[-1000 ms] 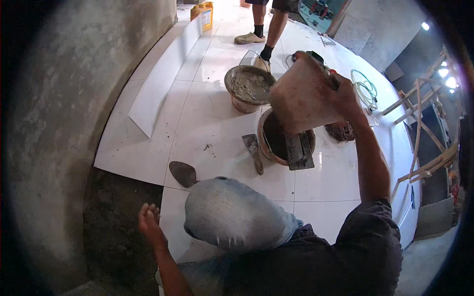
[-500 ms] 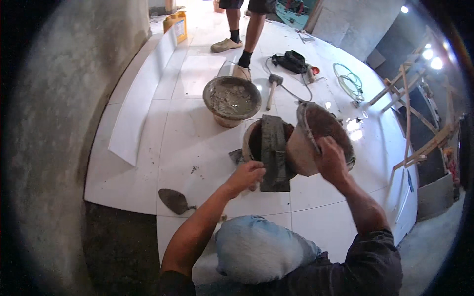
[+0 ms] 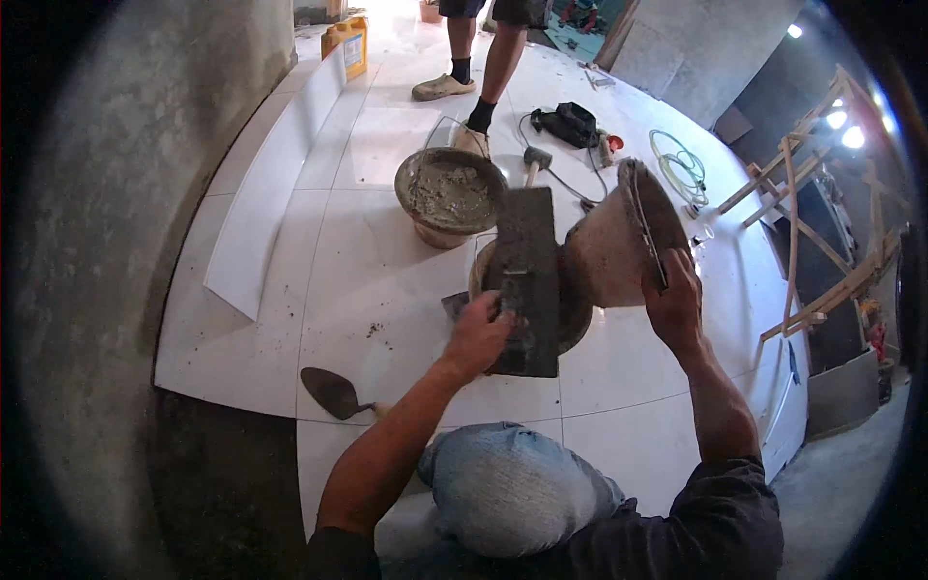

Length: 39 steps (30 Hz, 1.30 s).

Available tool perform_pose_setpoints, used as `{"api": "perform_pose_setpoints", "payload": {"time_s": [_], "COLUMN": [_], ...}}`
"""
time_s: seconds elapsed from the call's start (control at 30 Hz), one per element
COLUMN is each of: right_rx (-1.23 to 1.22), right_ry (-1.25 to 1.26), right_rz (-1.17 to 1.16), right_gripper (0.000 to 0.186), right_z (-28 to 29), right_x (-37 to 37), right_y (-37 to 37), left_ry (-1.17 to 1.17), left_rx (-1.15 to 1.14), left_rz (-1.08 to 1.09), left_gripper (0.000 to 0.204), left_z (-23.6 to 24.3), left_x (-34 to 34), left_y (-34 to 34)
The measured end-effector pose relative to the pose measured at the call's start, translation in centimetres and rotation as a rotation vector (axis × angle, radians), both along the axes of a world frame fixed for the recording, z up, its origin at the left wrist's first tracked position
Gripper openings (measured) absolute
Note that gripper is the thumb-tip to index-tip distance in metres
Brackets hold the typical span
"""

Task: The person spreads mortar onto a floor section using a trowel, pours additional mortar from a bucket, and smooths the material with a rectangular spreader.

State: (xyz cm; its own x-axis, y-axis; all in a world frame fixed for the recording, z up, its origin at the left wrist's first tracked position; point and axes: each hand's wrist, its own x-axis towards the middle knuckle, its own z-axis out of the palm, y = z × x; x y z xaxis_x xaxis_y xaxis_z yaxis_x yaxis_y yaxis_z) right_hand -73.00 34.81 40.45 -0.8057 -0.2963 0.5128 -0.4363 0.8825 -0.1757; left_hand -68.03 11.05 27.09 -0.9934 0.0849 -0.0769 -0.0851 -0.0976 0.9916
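My left hand (image 3: 478, 338) is closed on the handle of a rectangular, mortar-caked plastering float (image 3: 538, 242). The float's broad side faces up, over a bucket (image 3: 577, 333) that it mostly hides. Against that bucket's right side leans another dirty bucket (image 3: 601, 253), tipped so its mouth points up and to the right. Its rim is gripped by my right hand (image 3: 674, 300). Just beyond stands a bucket of wet grey mortar (image 3: 451, 193). A pointed trowel (image 3: 331, 392) lies on the tiles beside my left forearm.
A person's legs (image 3: 495, 68) stand behind the mortar bucket. A mallet (image 3: 536, 162), a black corded tool (image 3: 568, 126) and a coiled hose (image 3: 680, 166) lie on the white tiles. At left are a long white panel (image 3: 275, 193) and yellow jug (image 3: 348, 43); wooden framing (image 3: 795, 232) stands at right.
My right hand has tipped its bucket further, bringing its mouth round to the right. My left hand has taken the float's handle, and the float has turned and shifted slightly left.
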Motion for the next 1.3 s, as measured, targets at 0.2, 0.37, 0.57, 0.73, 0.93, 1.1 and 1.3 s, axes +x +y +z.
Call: {"api": "perform_pose_setpoints", "payload": {"time_s": [0.2, 0.37, 0.57, 0.73, 0.93, 1.1, 1.3], "right_rx": [0.201, 0.345, 0.584, 0.576, 0.509, 0.54, 0.273], "right_ry": [-0.082, -0.319, -0.061, -0.303, 0.387, -0.322, -0.609], "right_rz": [0.382, 0.344, 0.025, -0.092, 0.051, 0.234, 0.452], "right_gripper": [0.016, 0.018, 0.022, 0.046, 0.063, 0.058, 0.049], "right_z": [-7.4, -15.7, -22.8, -20.0, -19.4, -37.2, -28.2], "right_x": [1.5, 4.4, -3.2, -13.1, -11.2, -5.6, 1.4], "right_y": [-1.6, -5.9, -1.9, 3.1, -0.5, -5.3, -12.9], "left_ry": [0.073, -0.022, -0.152, -0.382, -0.364, -0.265, -0.346], "left_rx": [0.036, 0.079, 0.232, 0.211, 0.298, 0.167, -0.06], "left_rz": [0.385, 0.808, 1.331, 1.718, 1.928, 1.839, 1.735], "left_gripper": [0.026, 0.021, 0.016, 0.016, 0.019, 0.026, 0.041], "left_z": [2.2, 0.2, -5.4, -6.2, -7.6, -12.3, -13.1], "left_x": [8.9, 20.5, 33.4, 42.8, 46.7, 46.5, 47.0], "left_y": [-6.9, -11.0, -12.1, -10.8, -12.1, -14.3, -14.0]}}
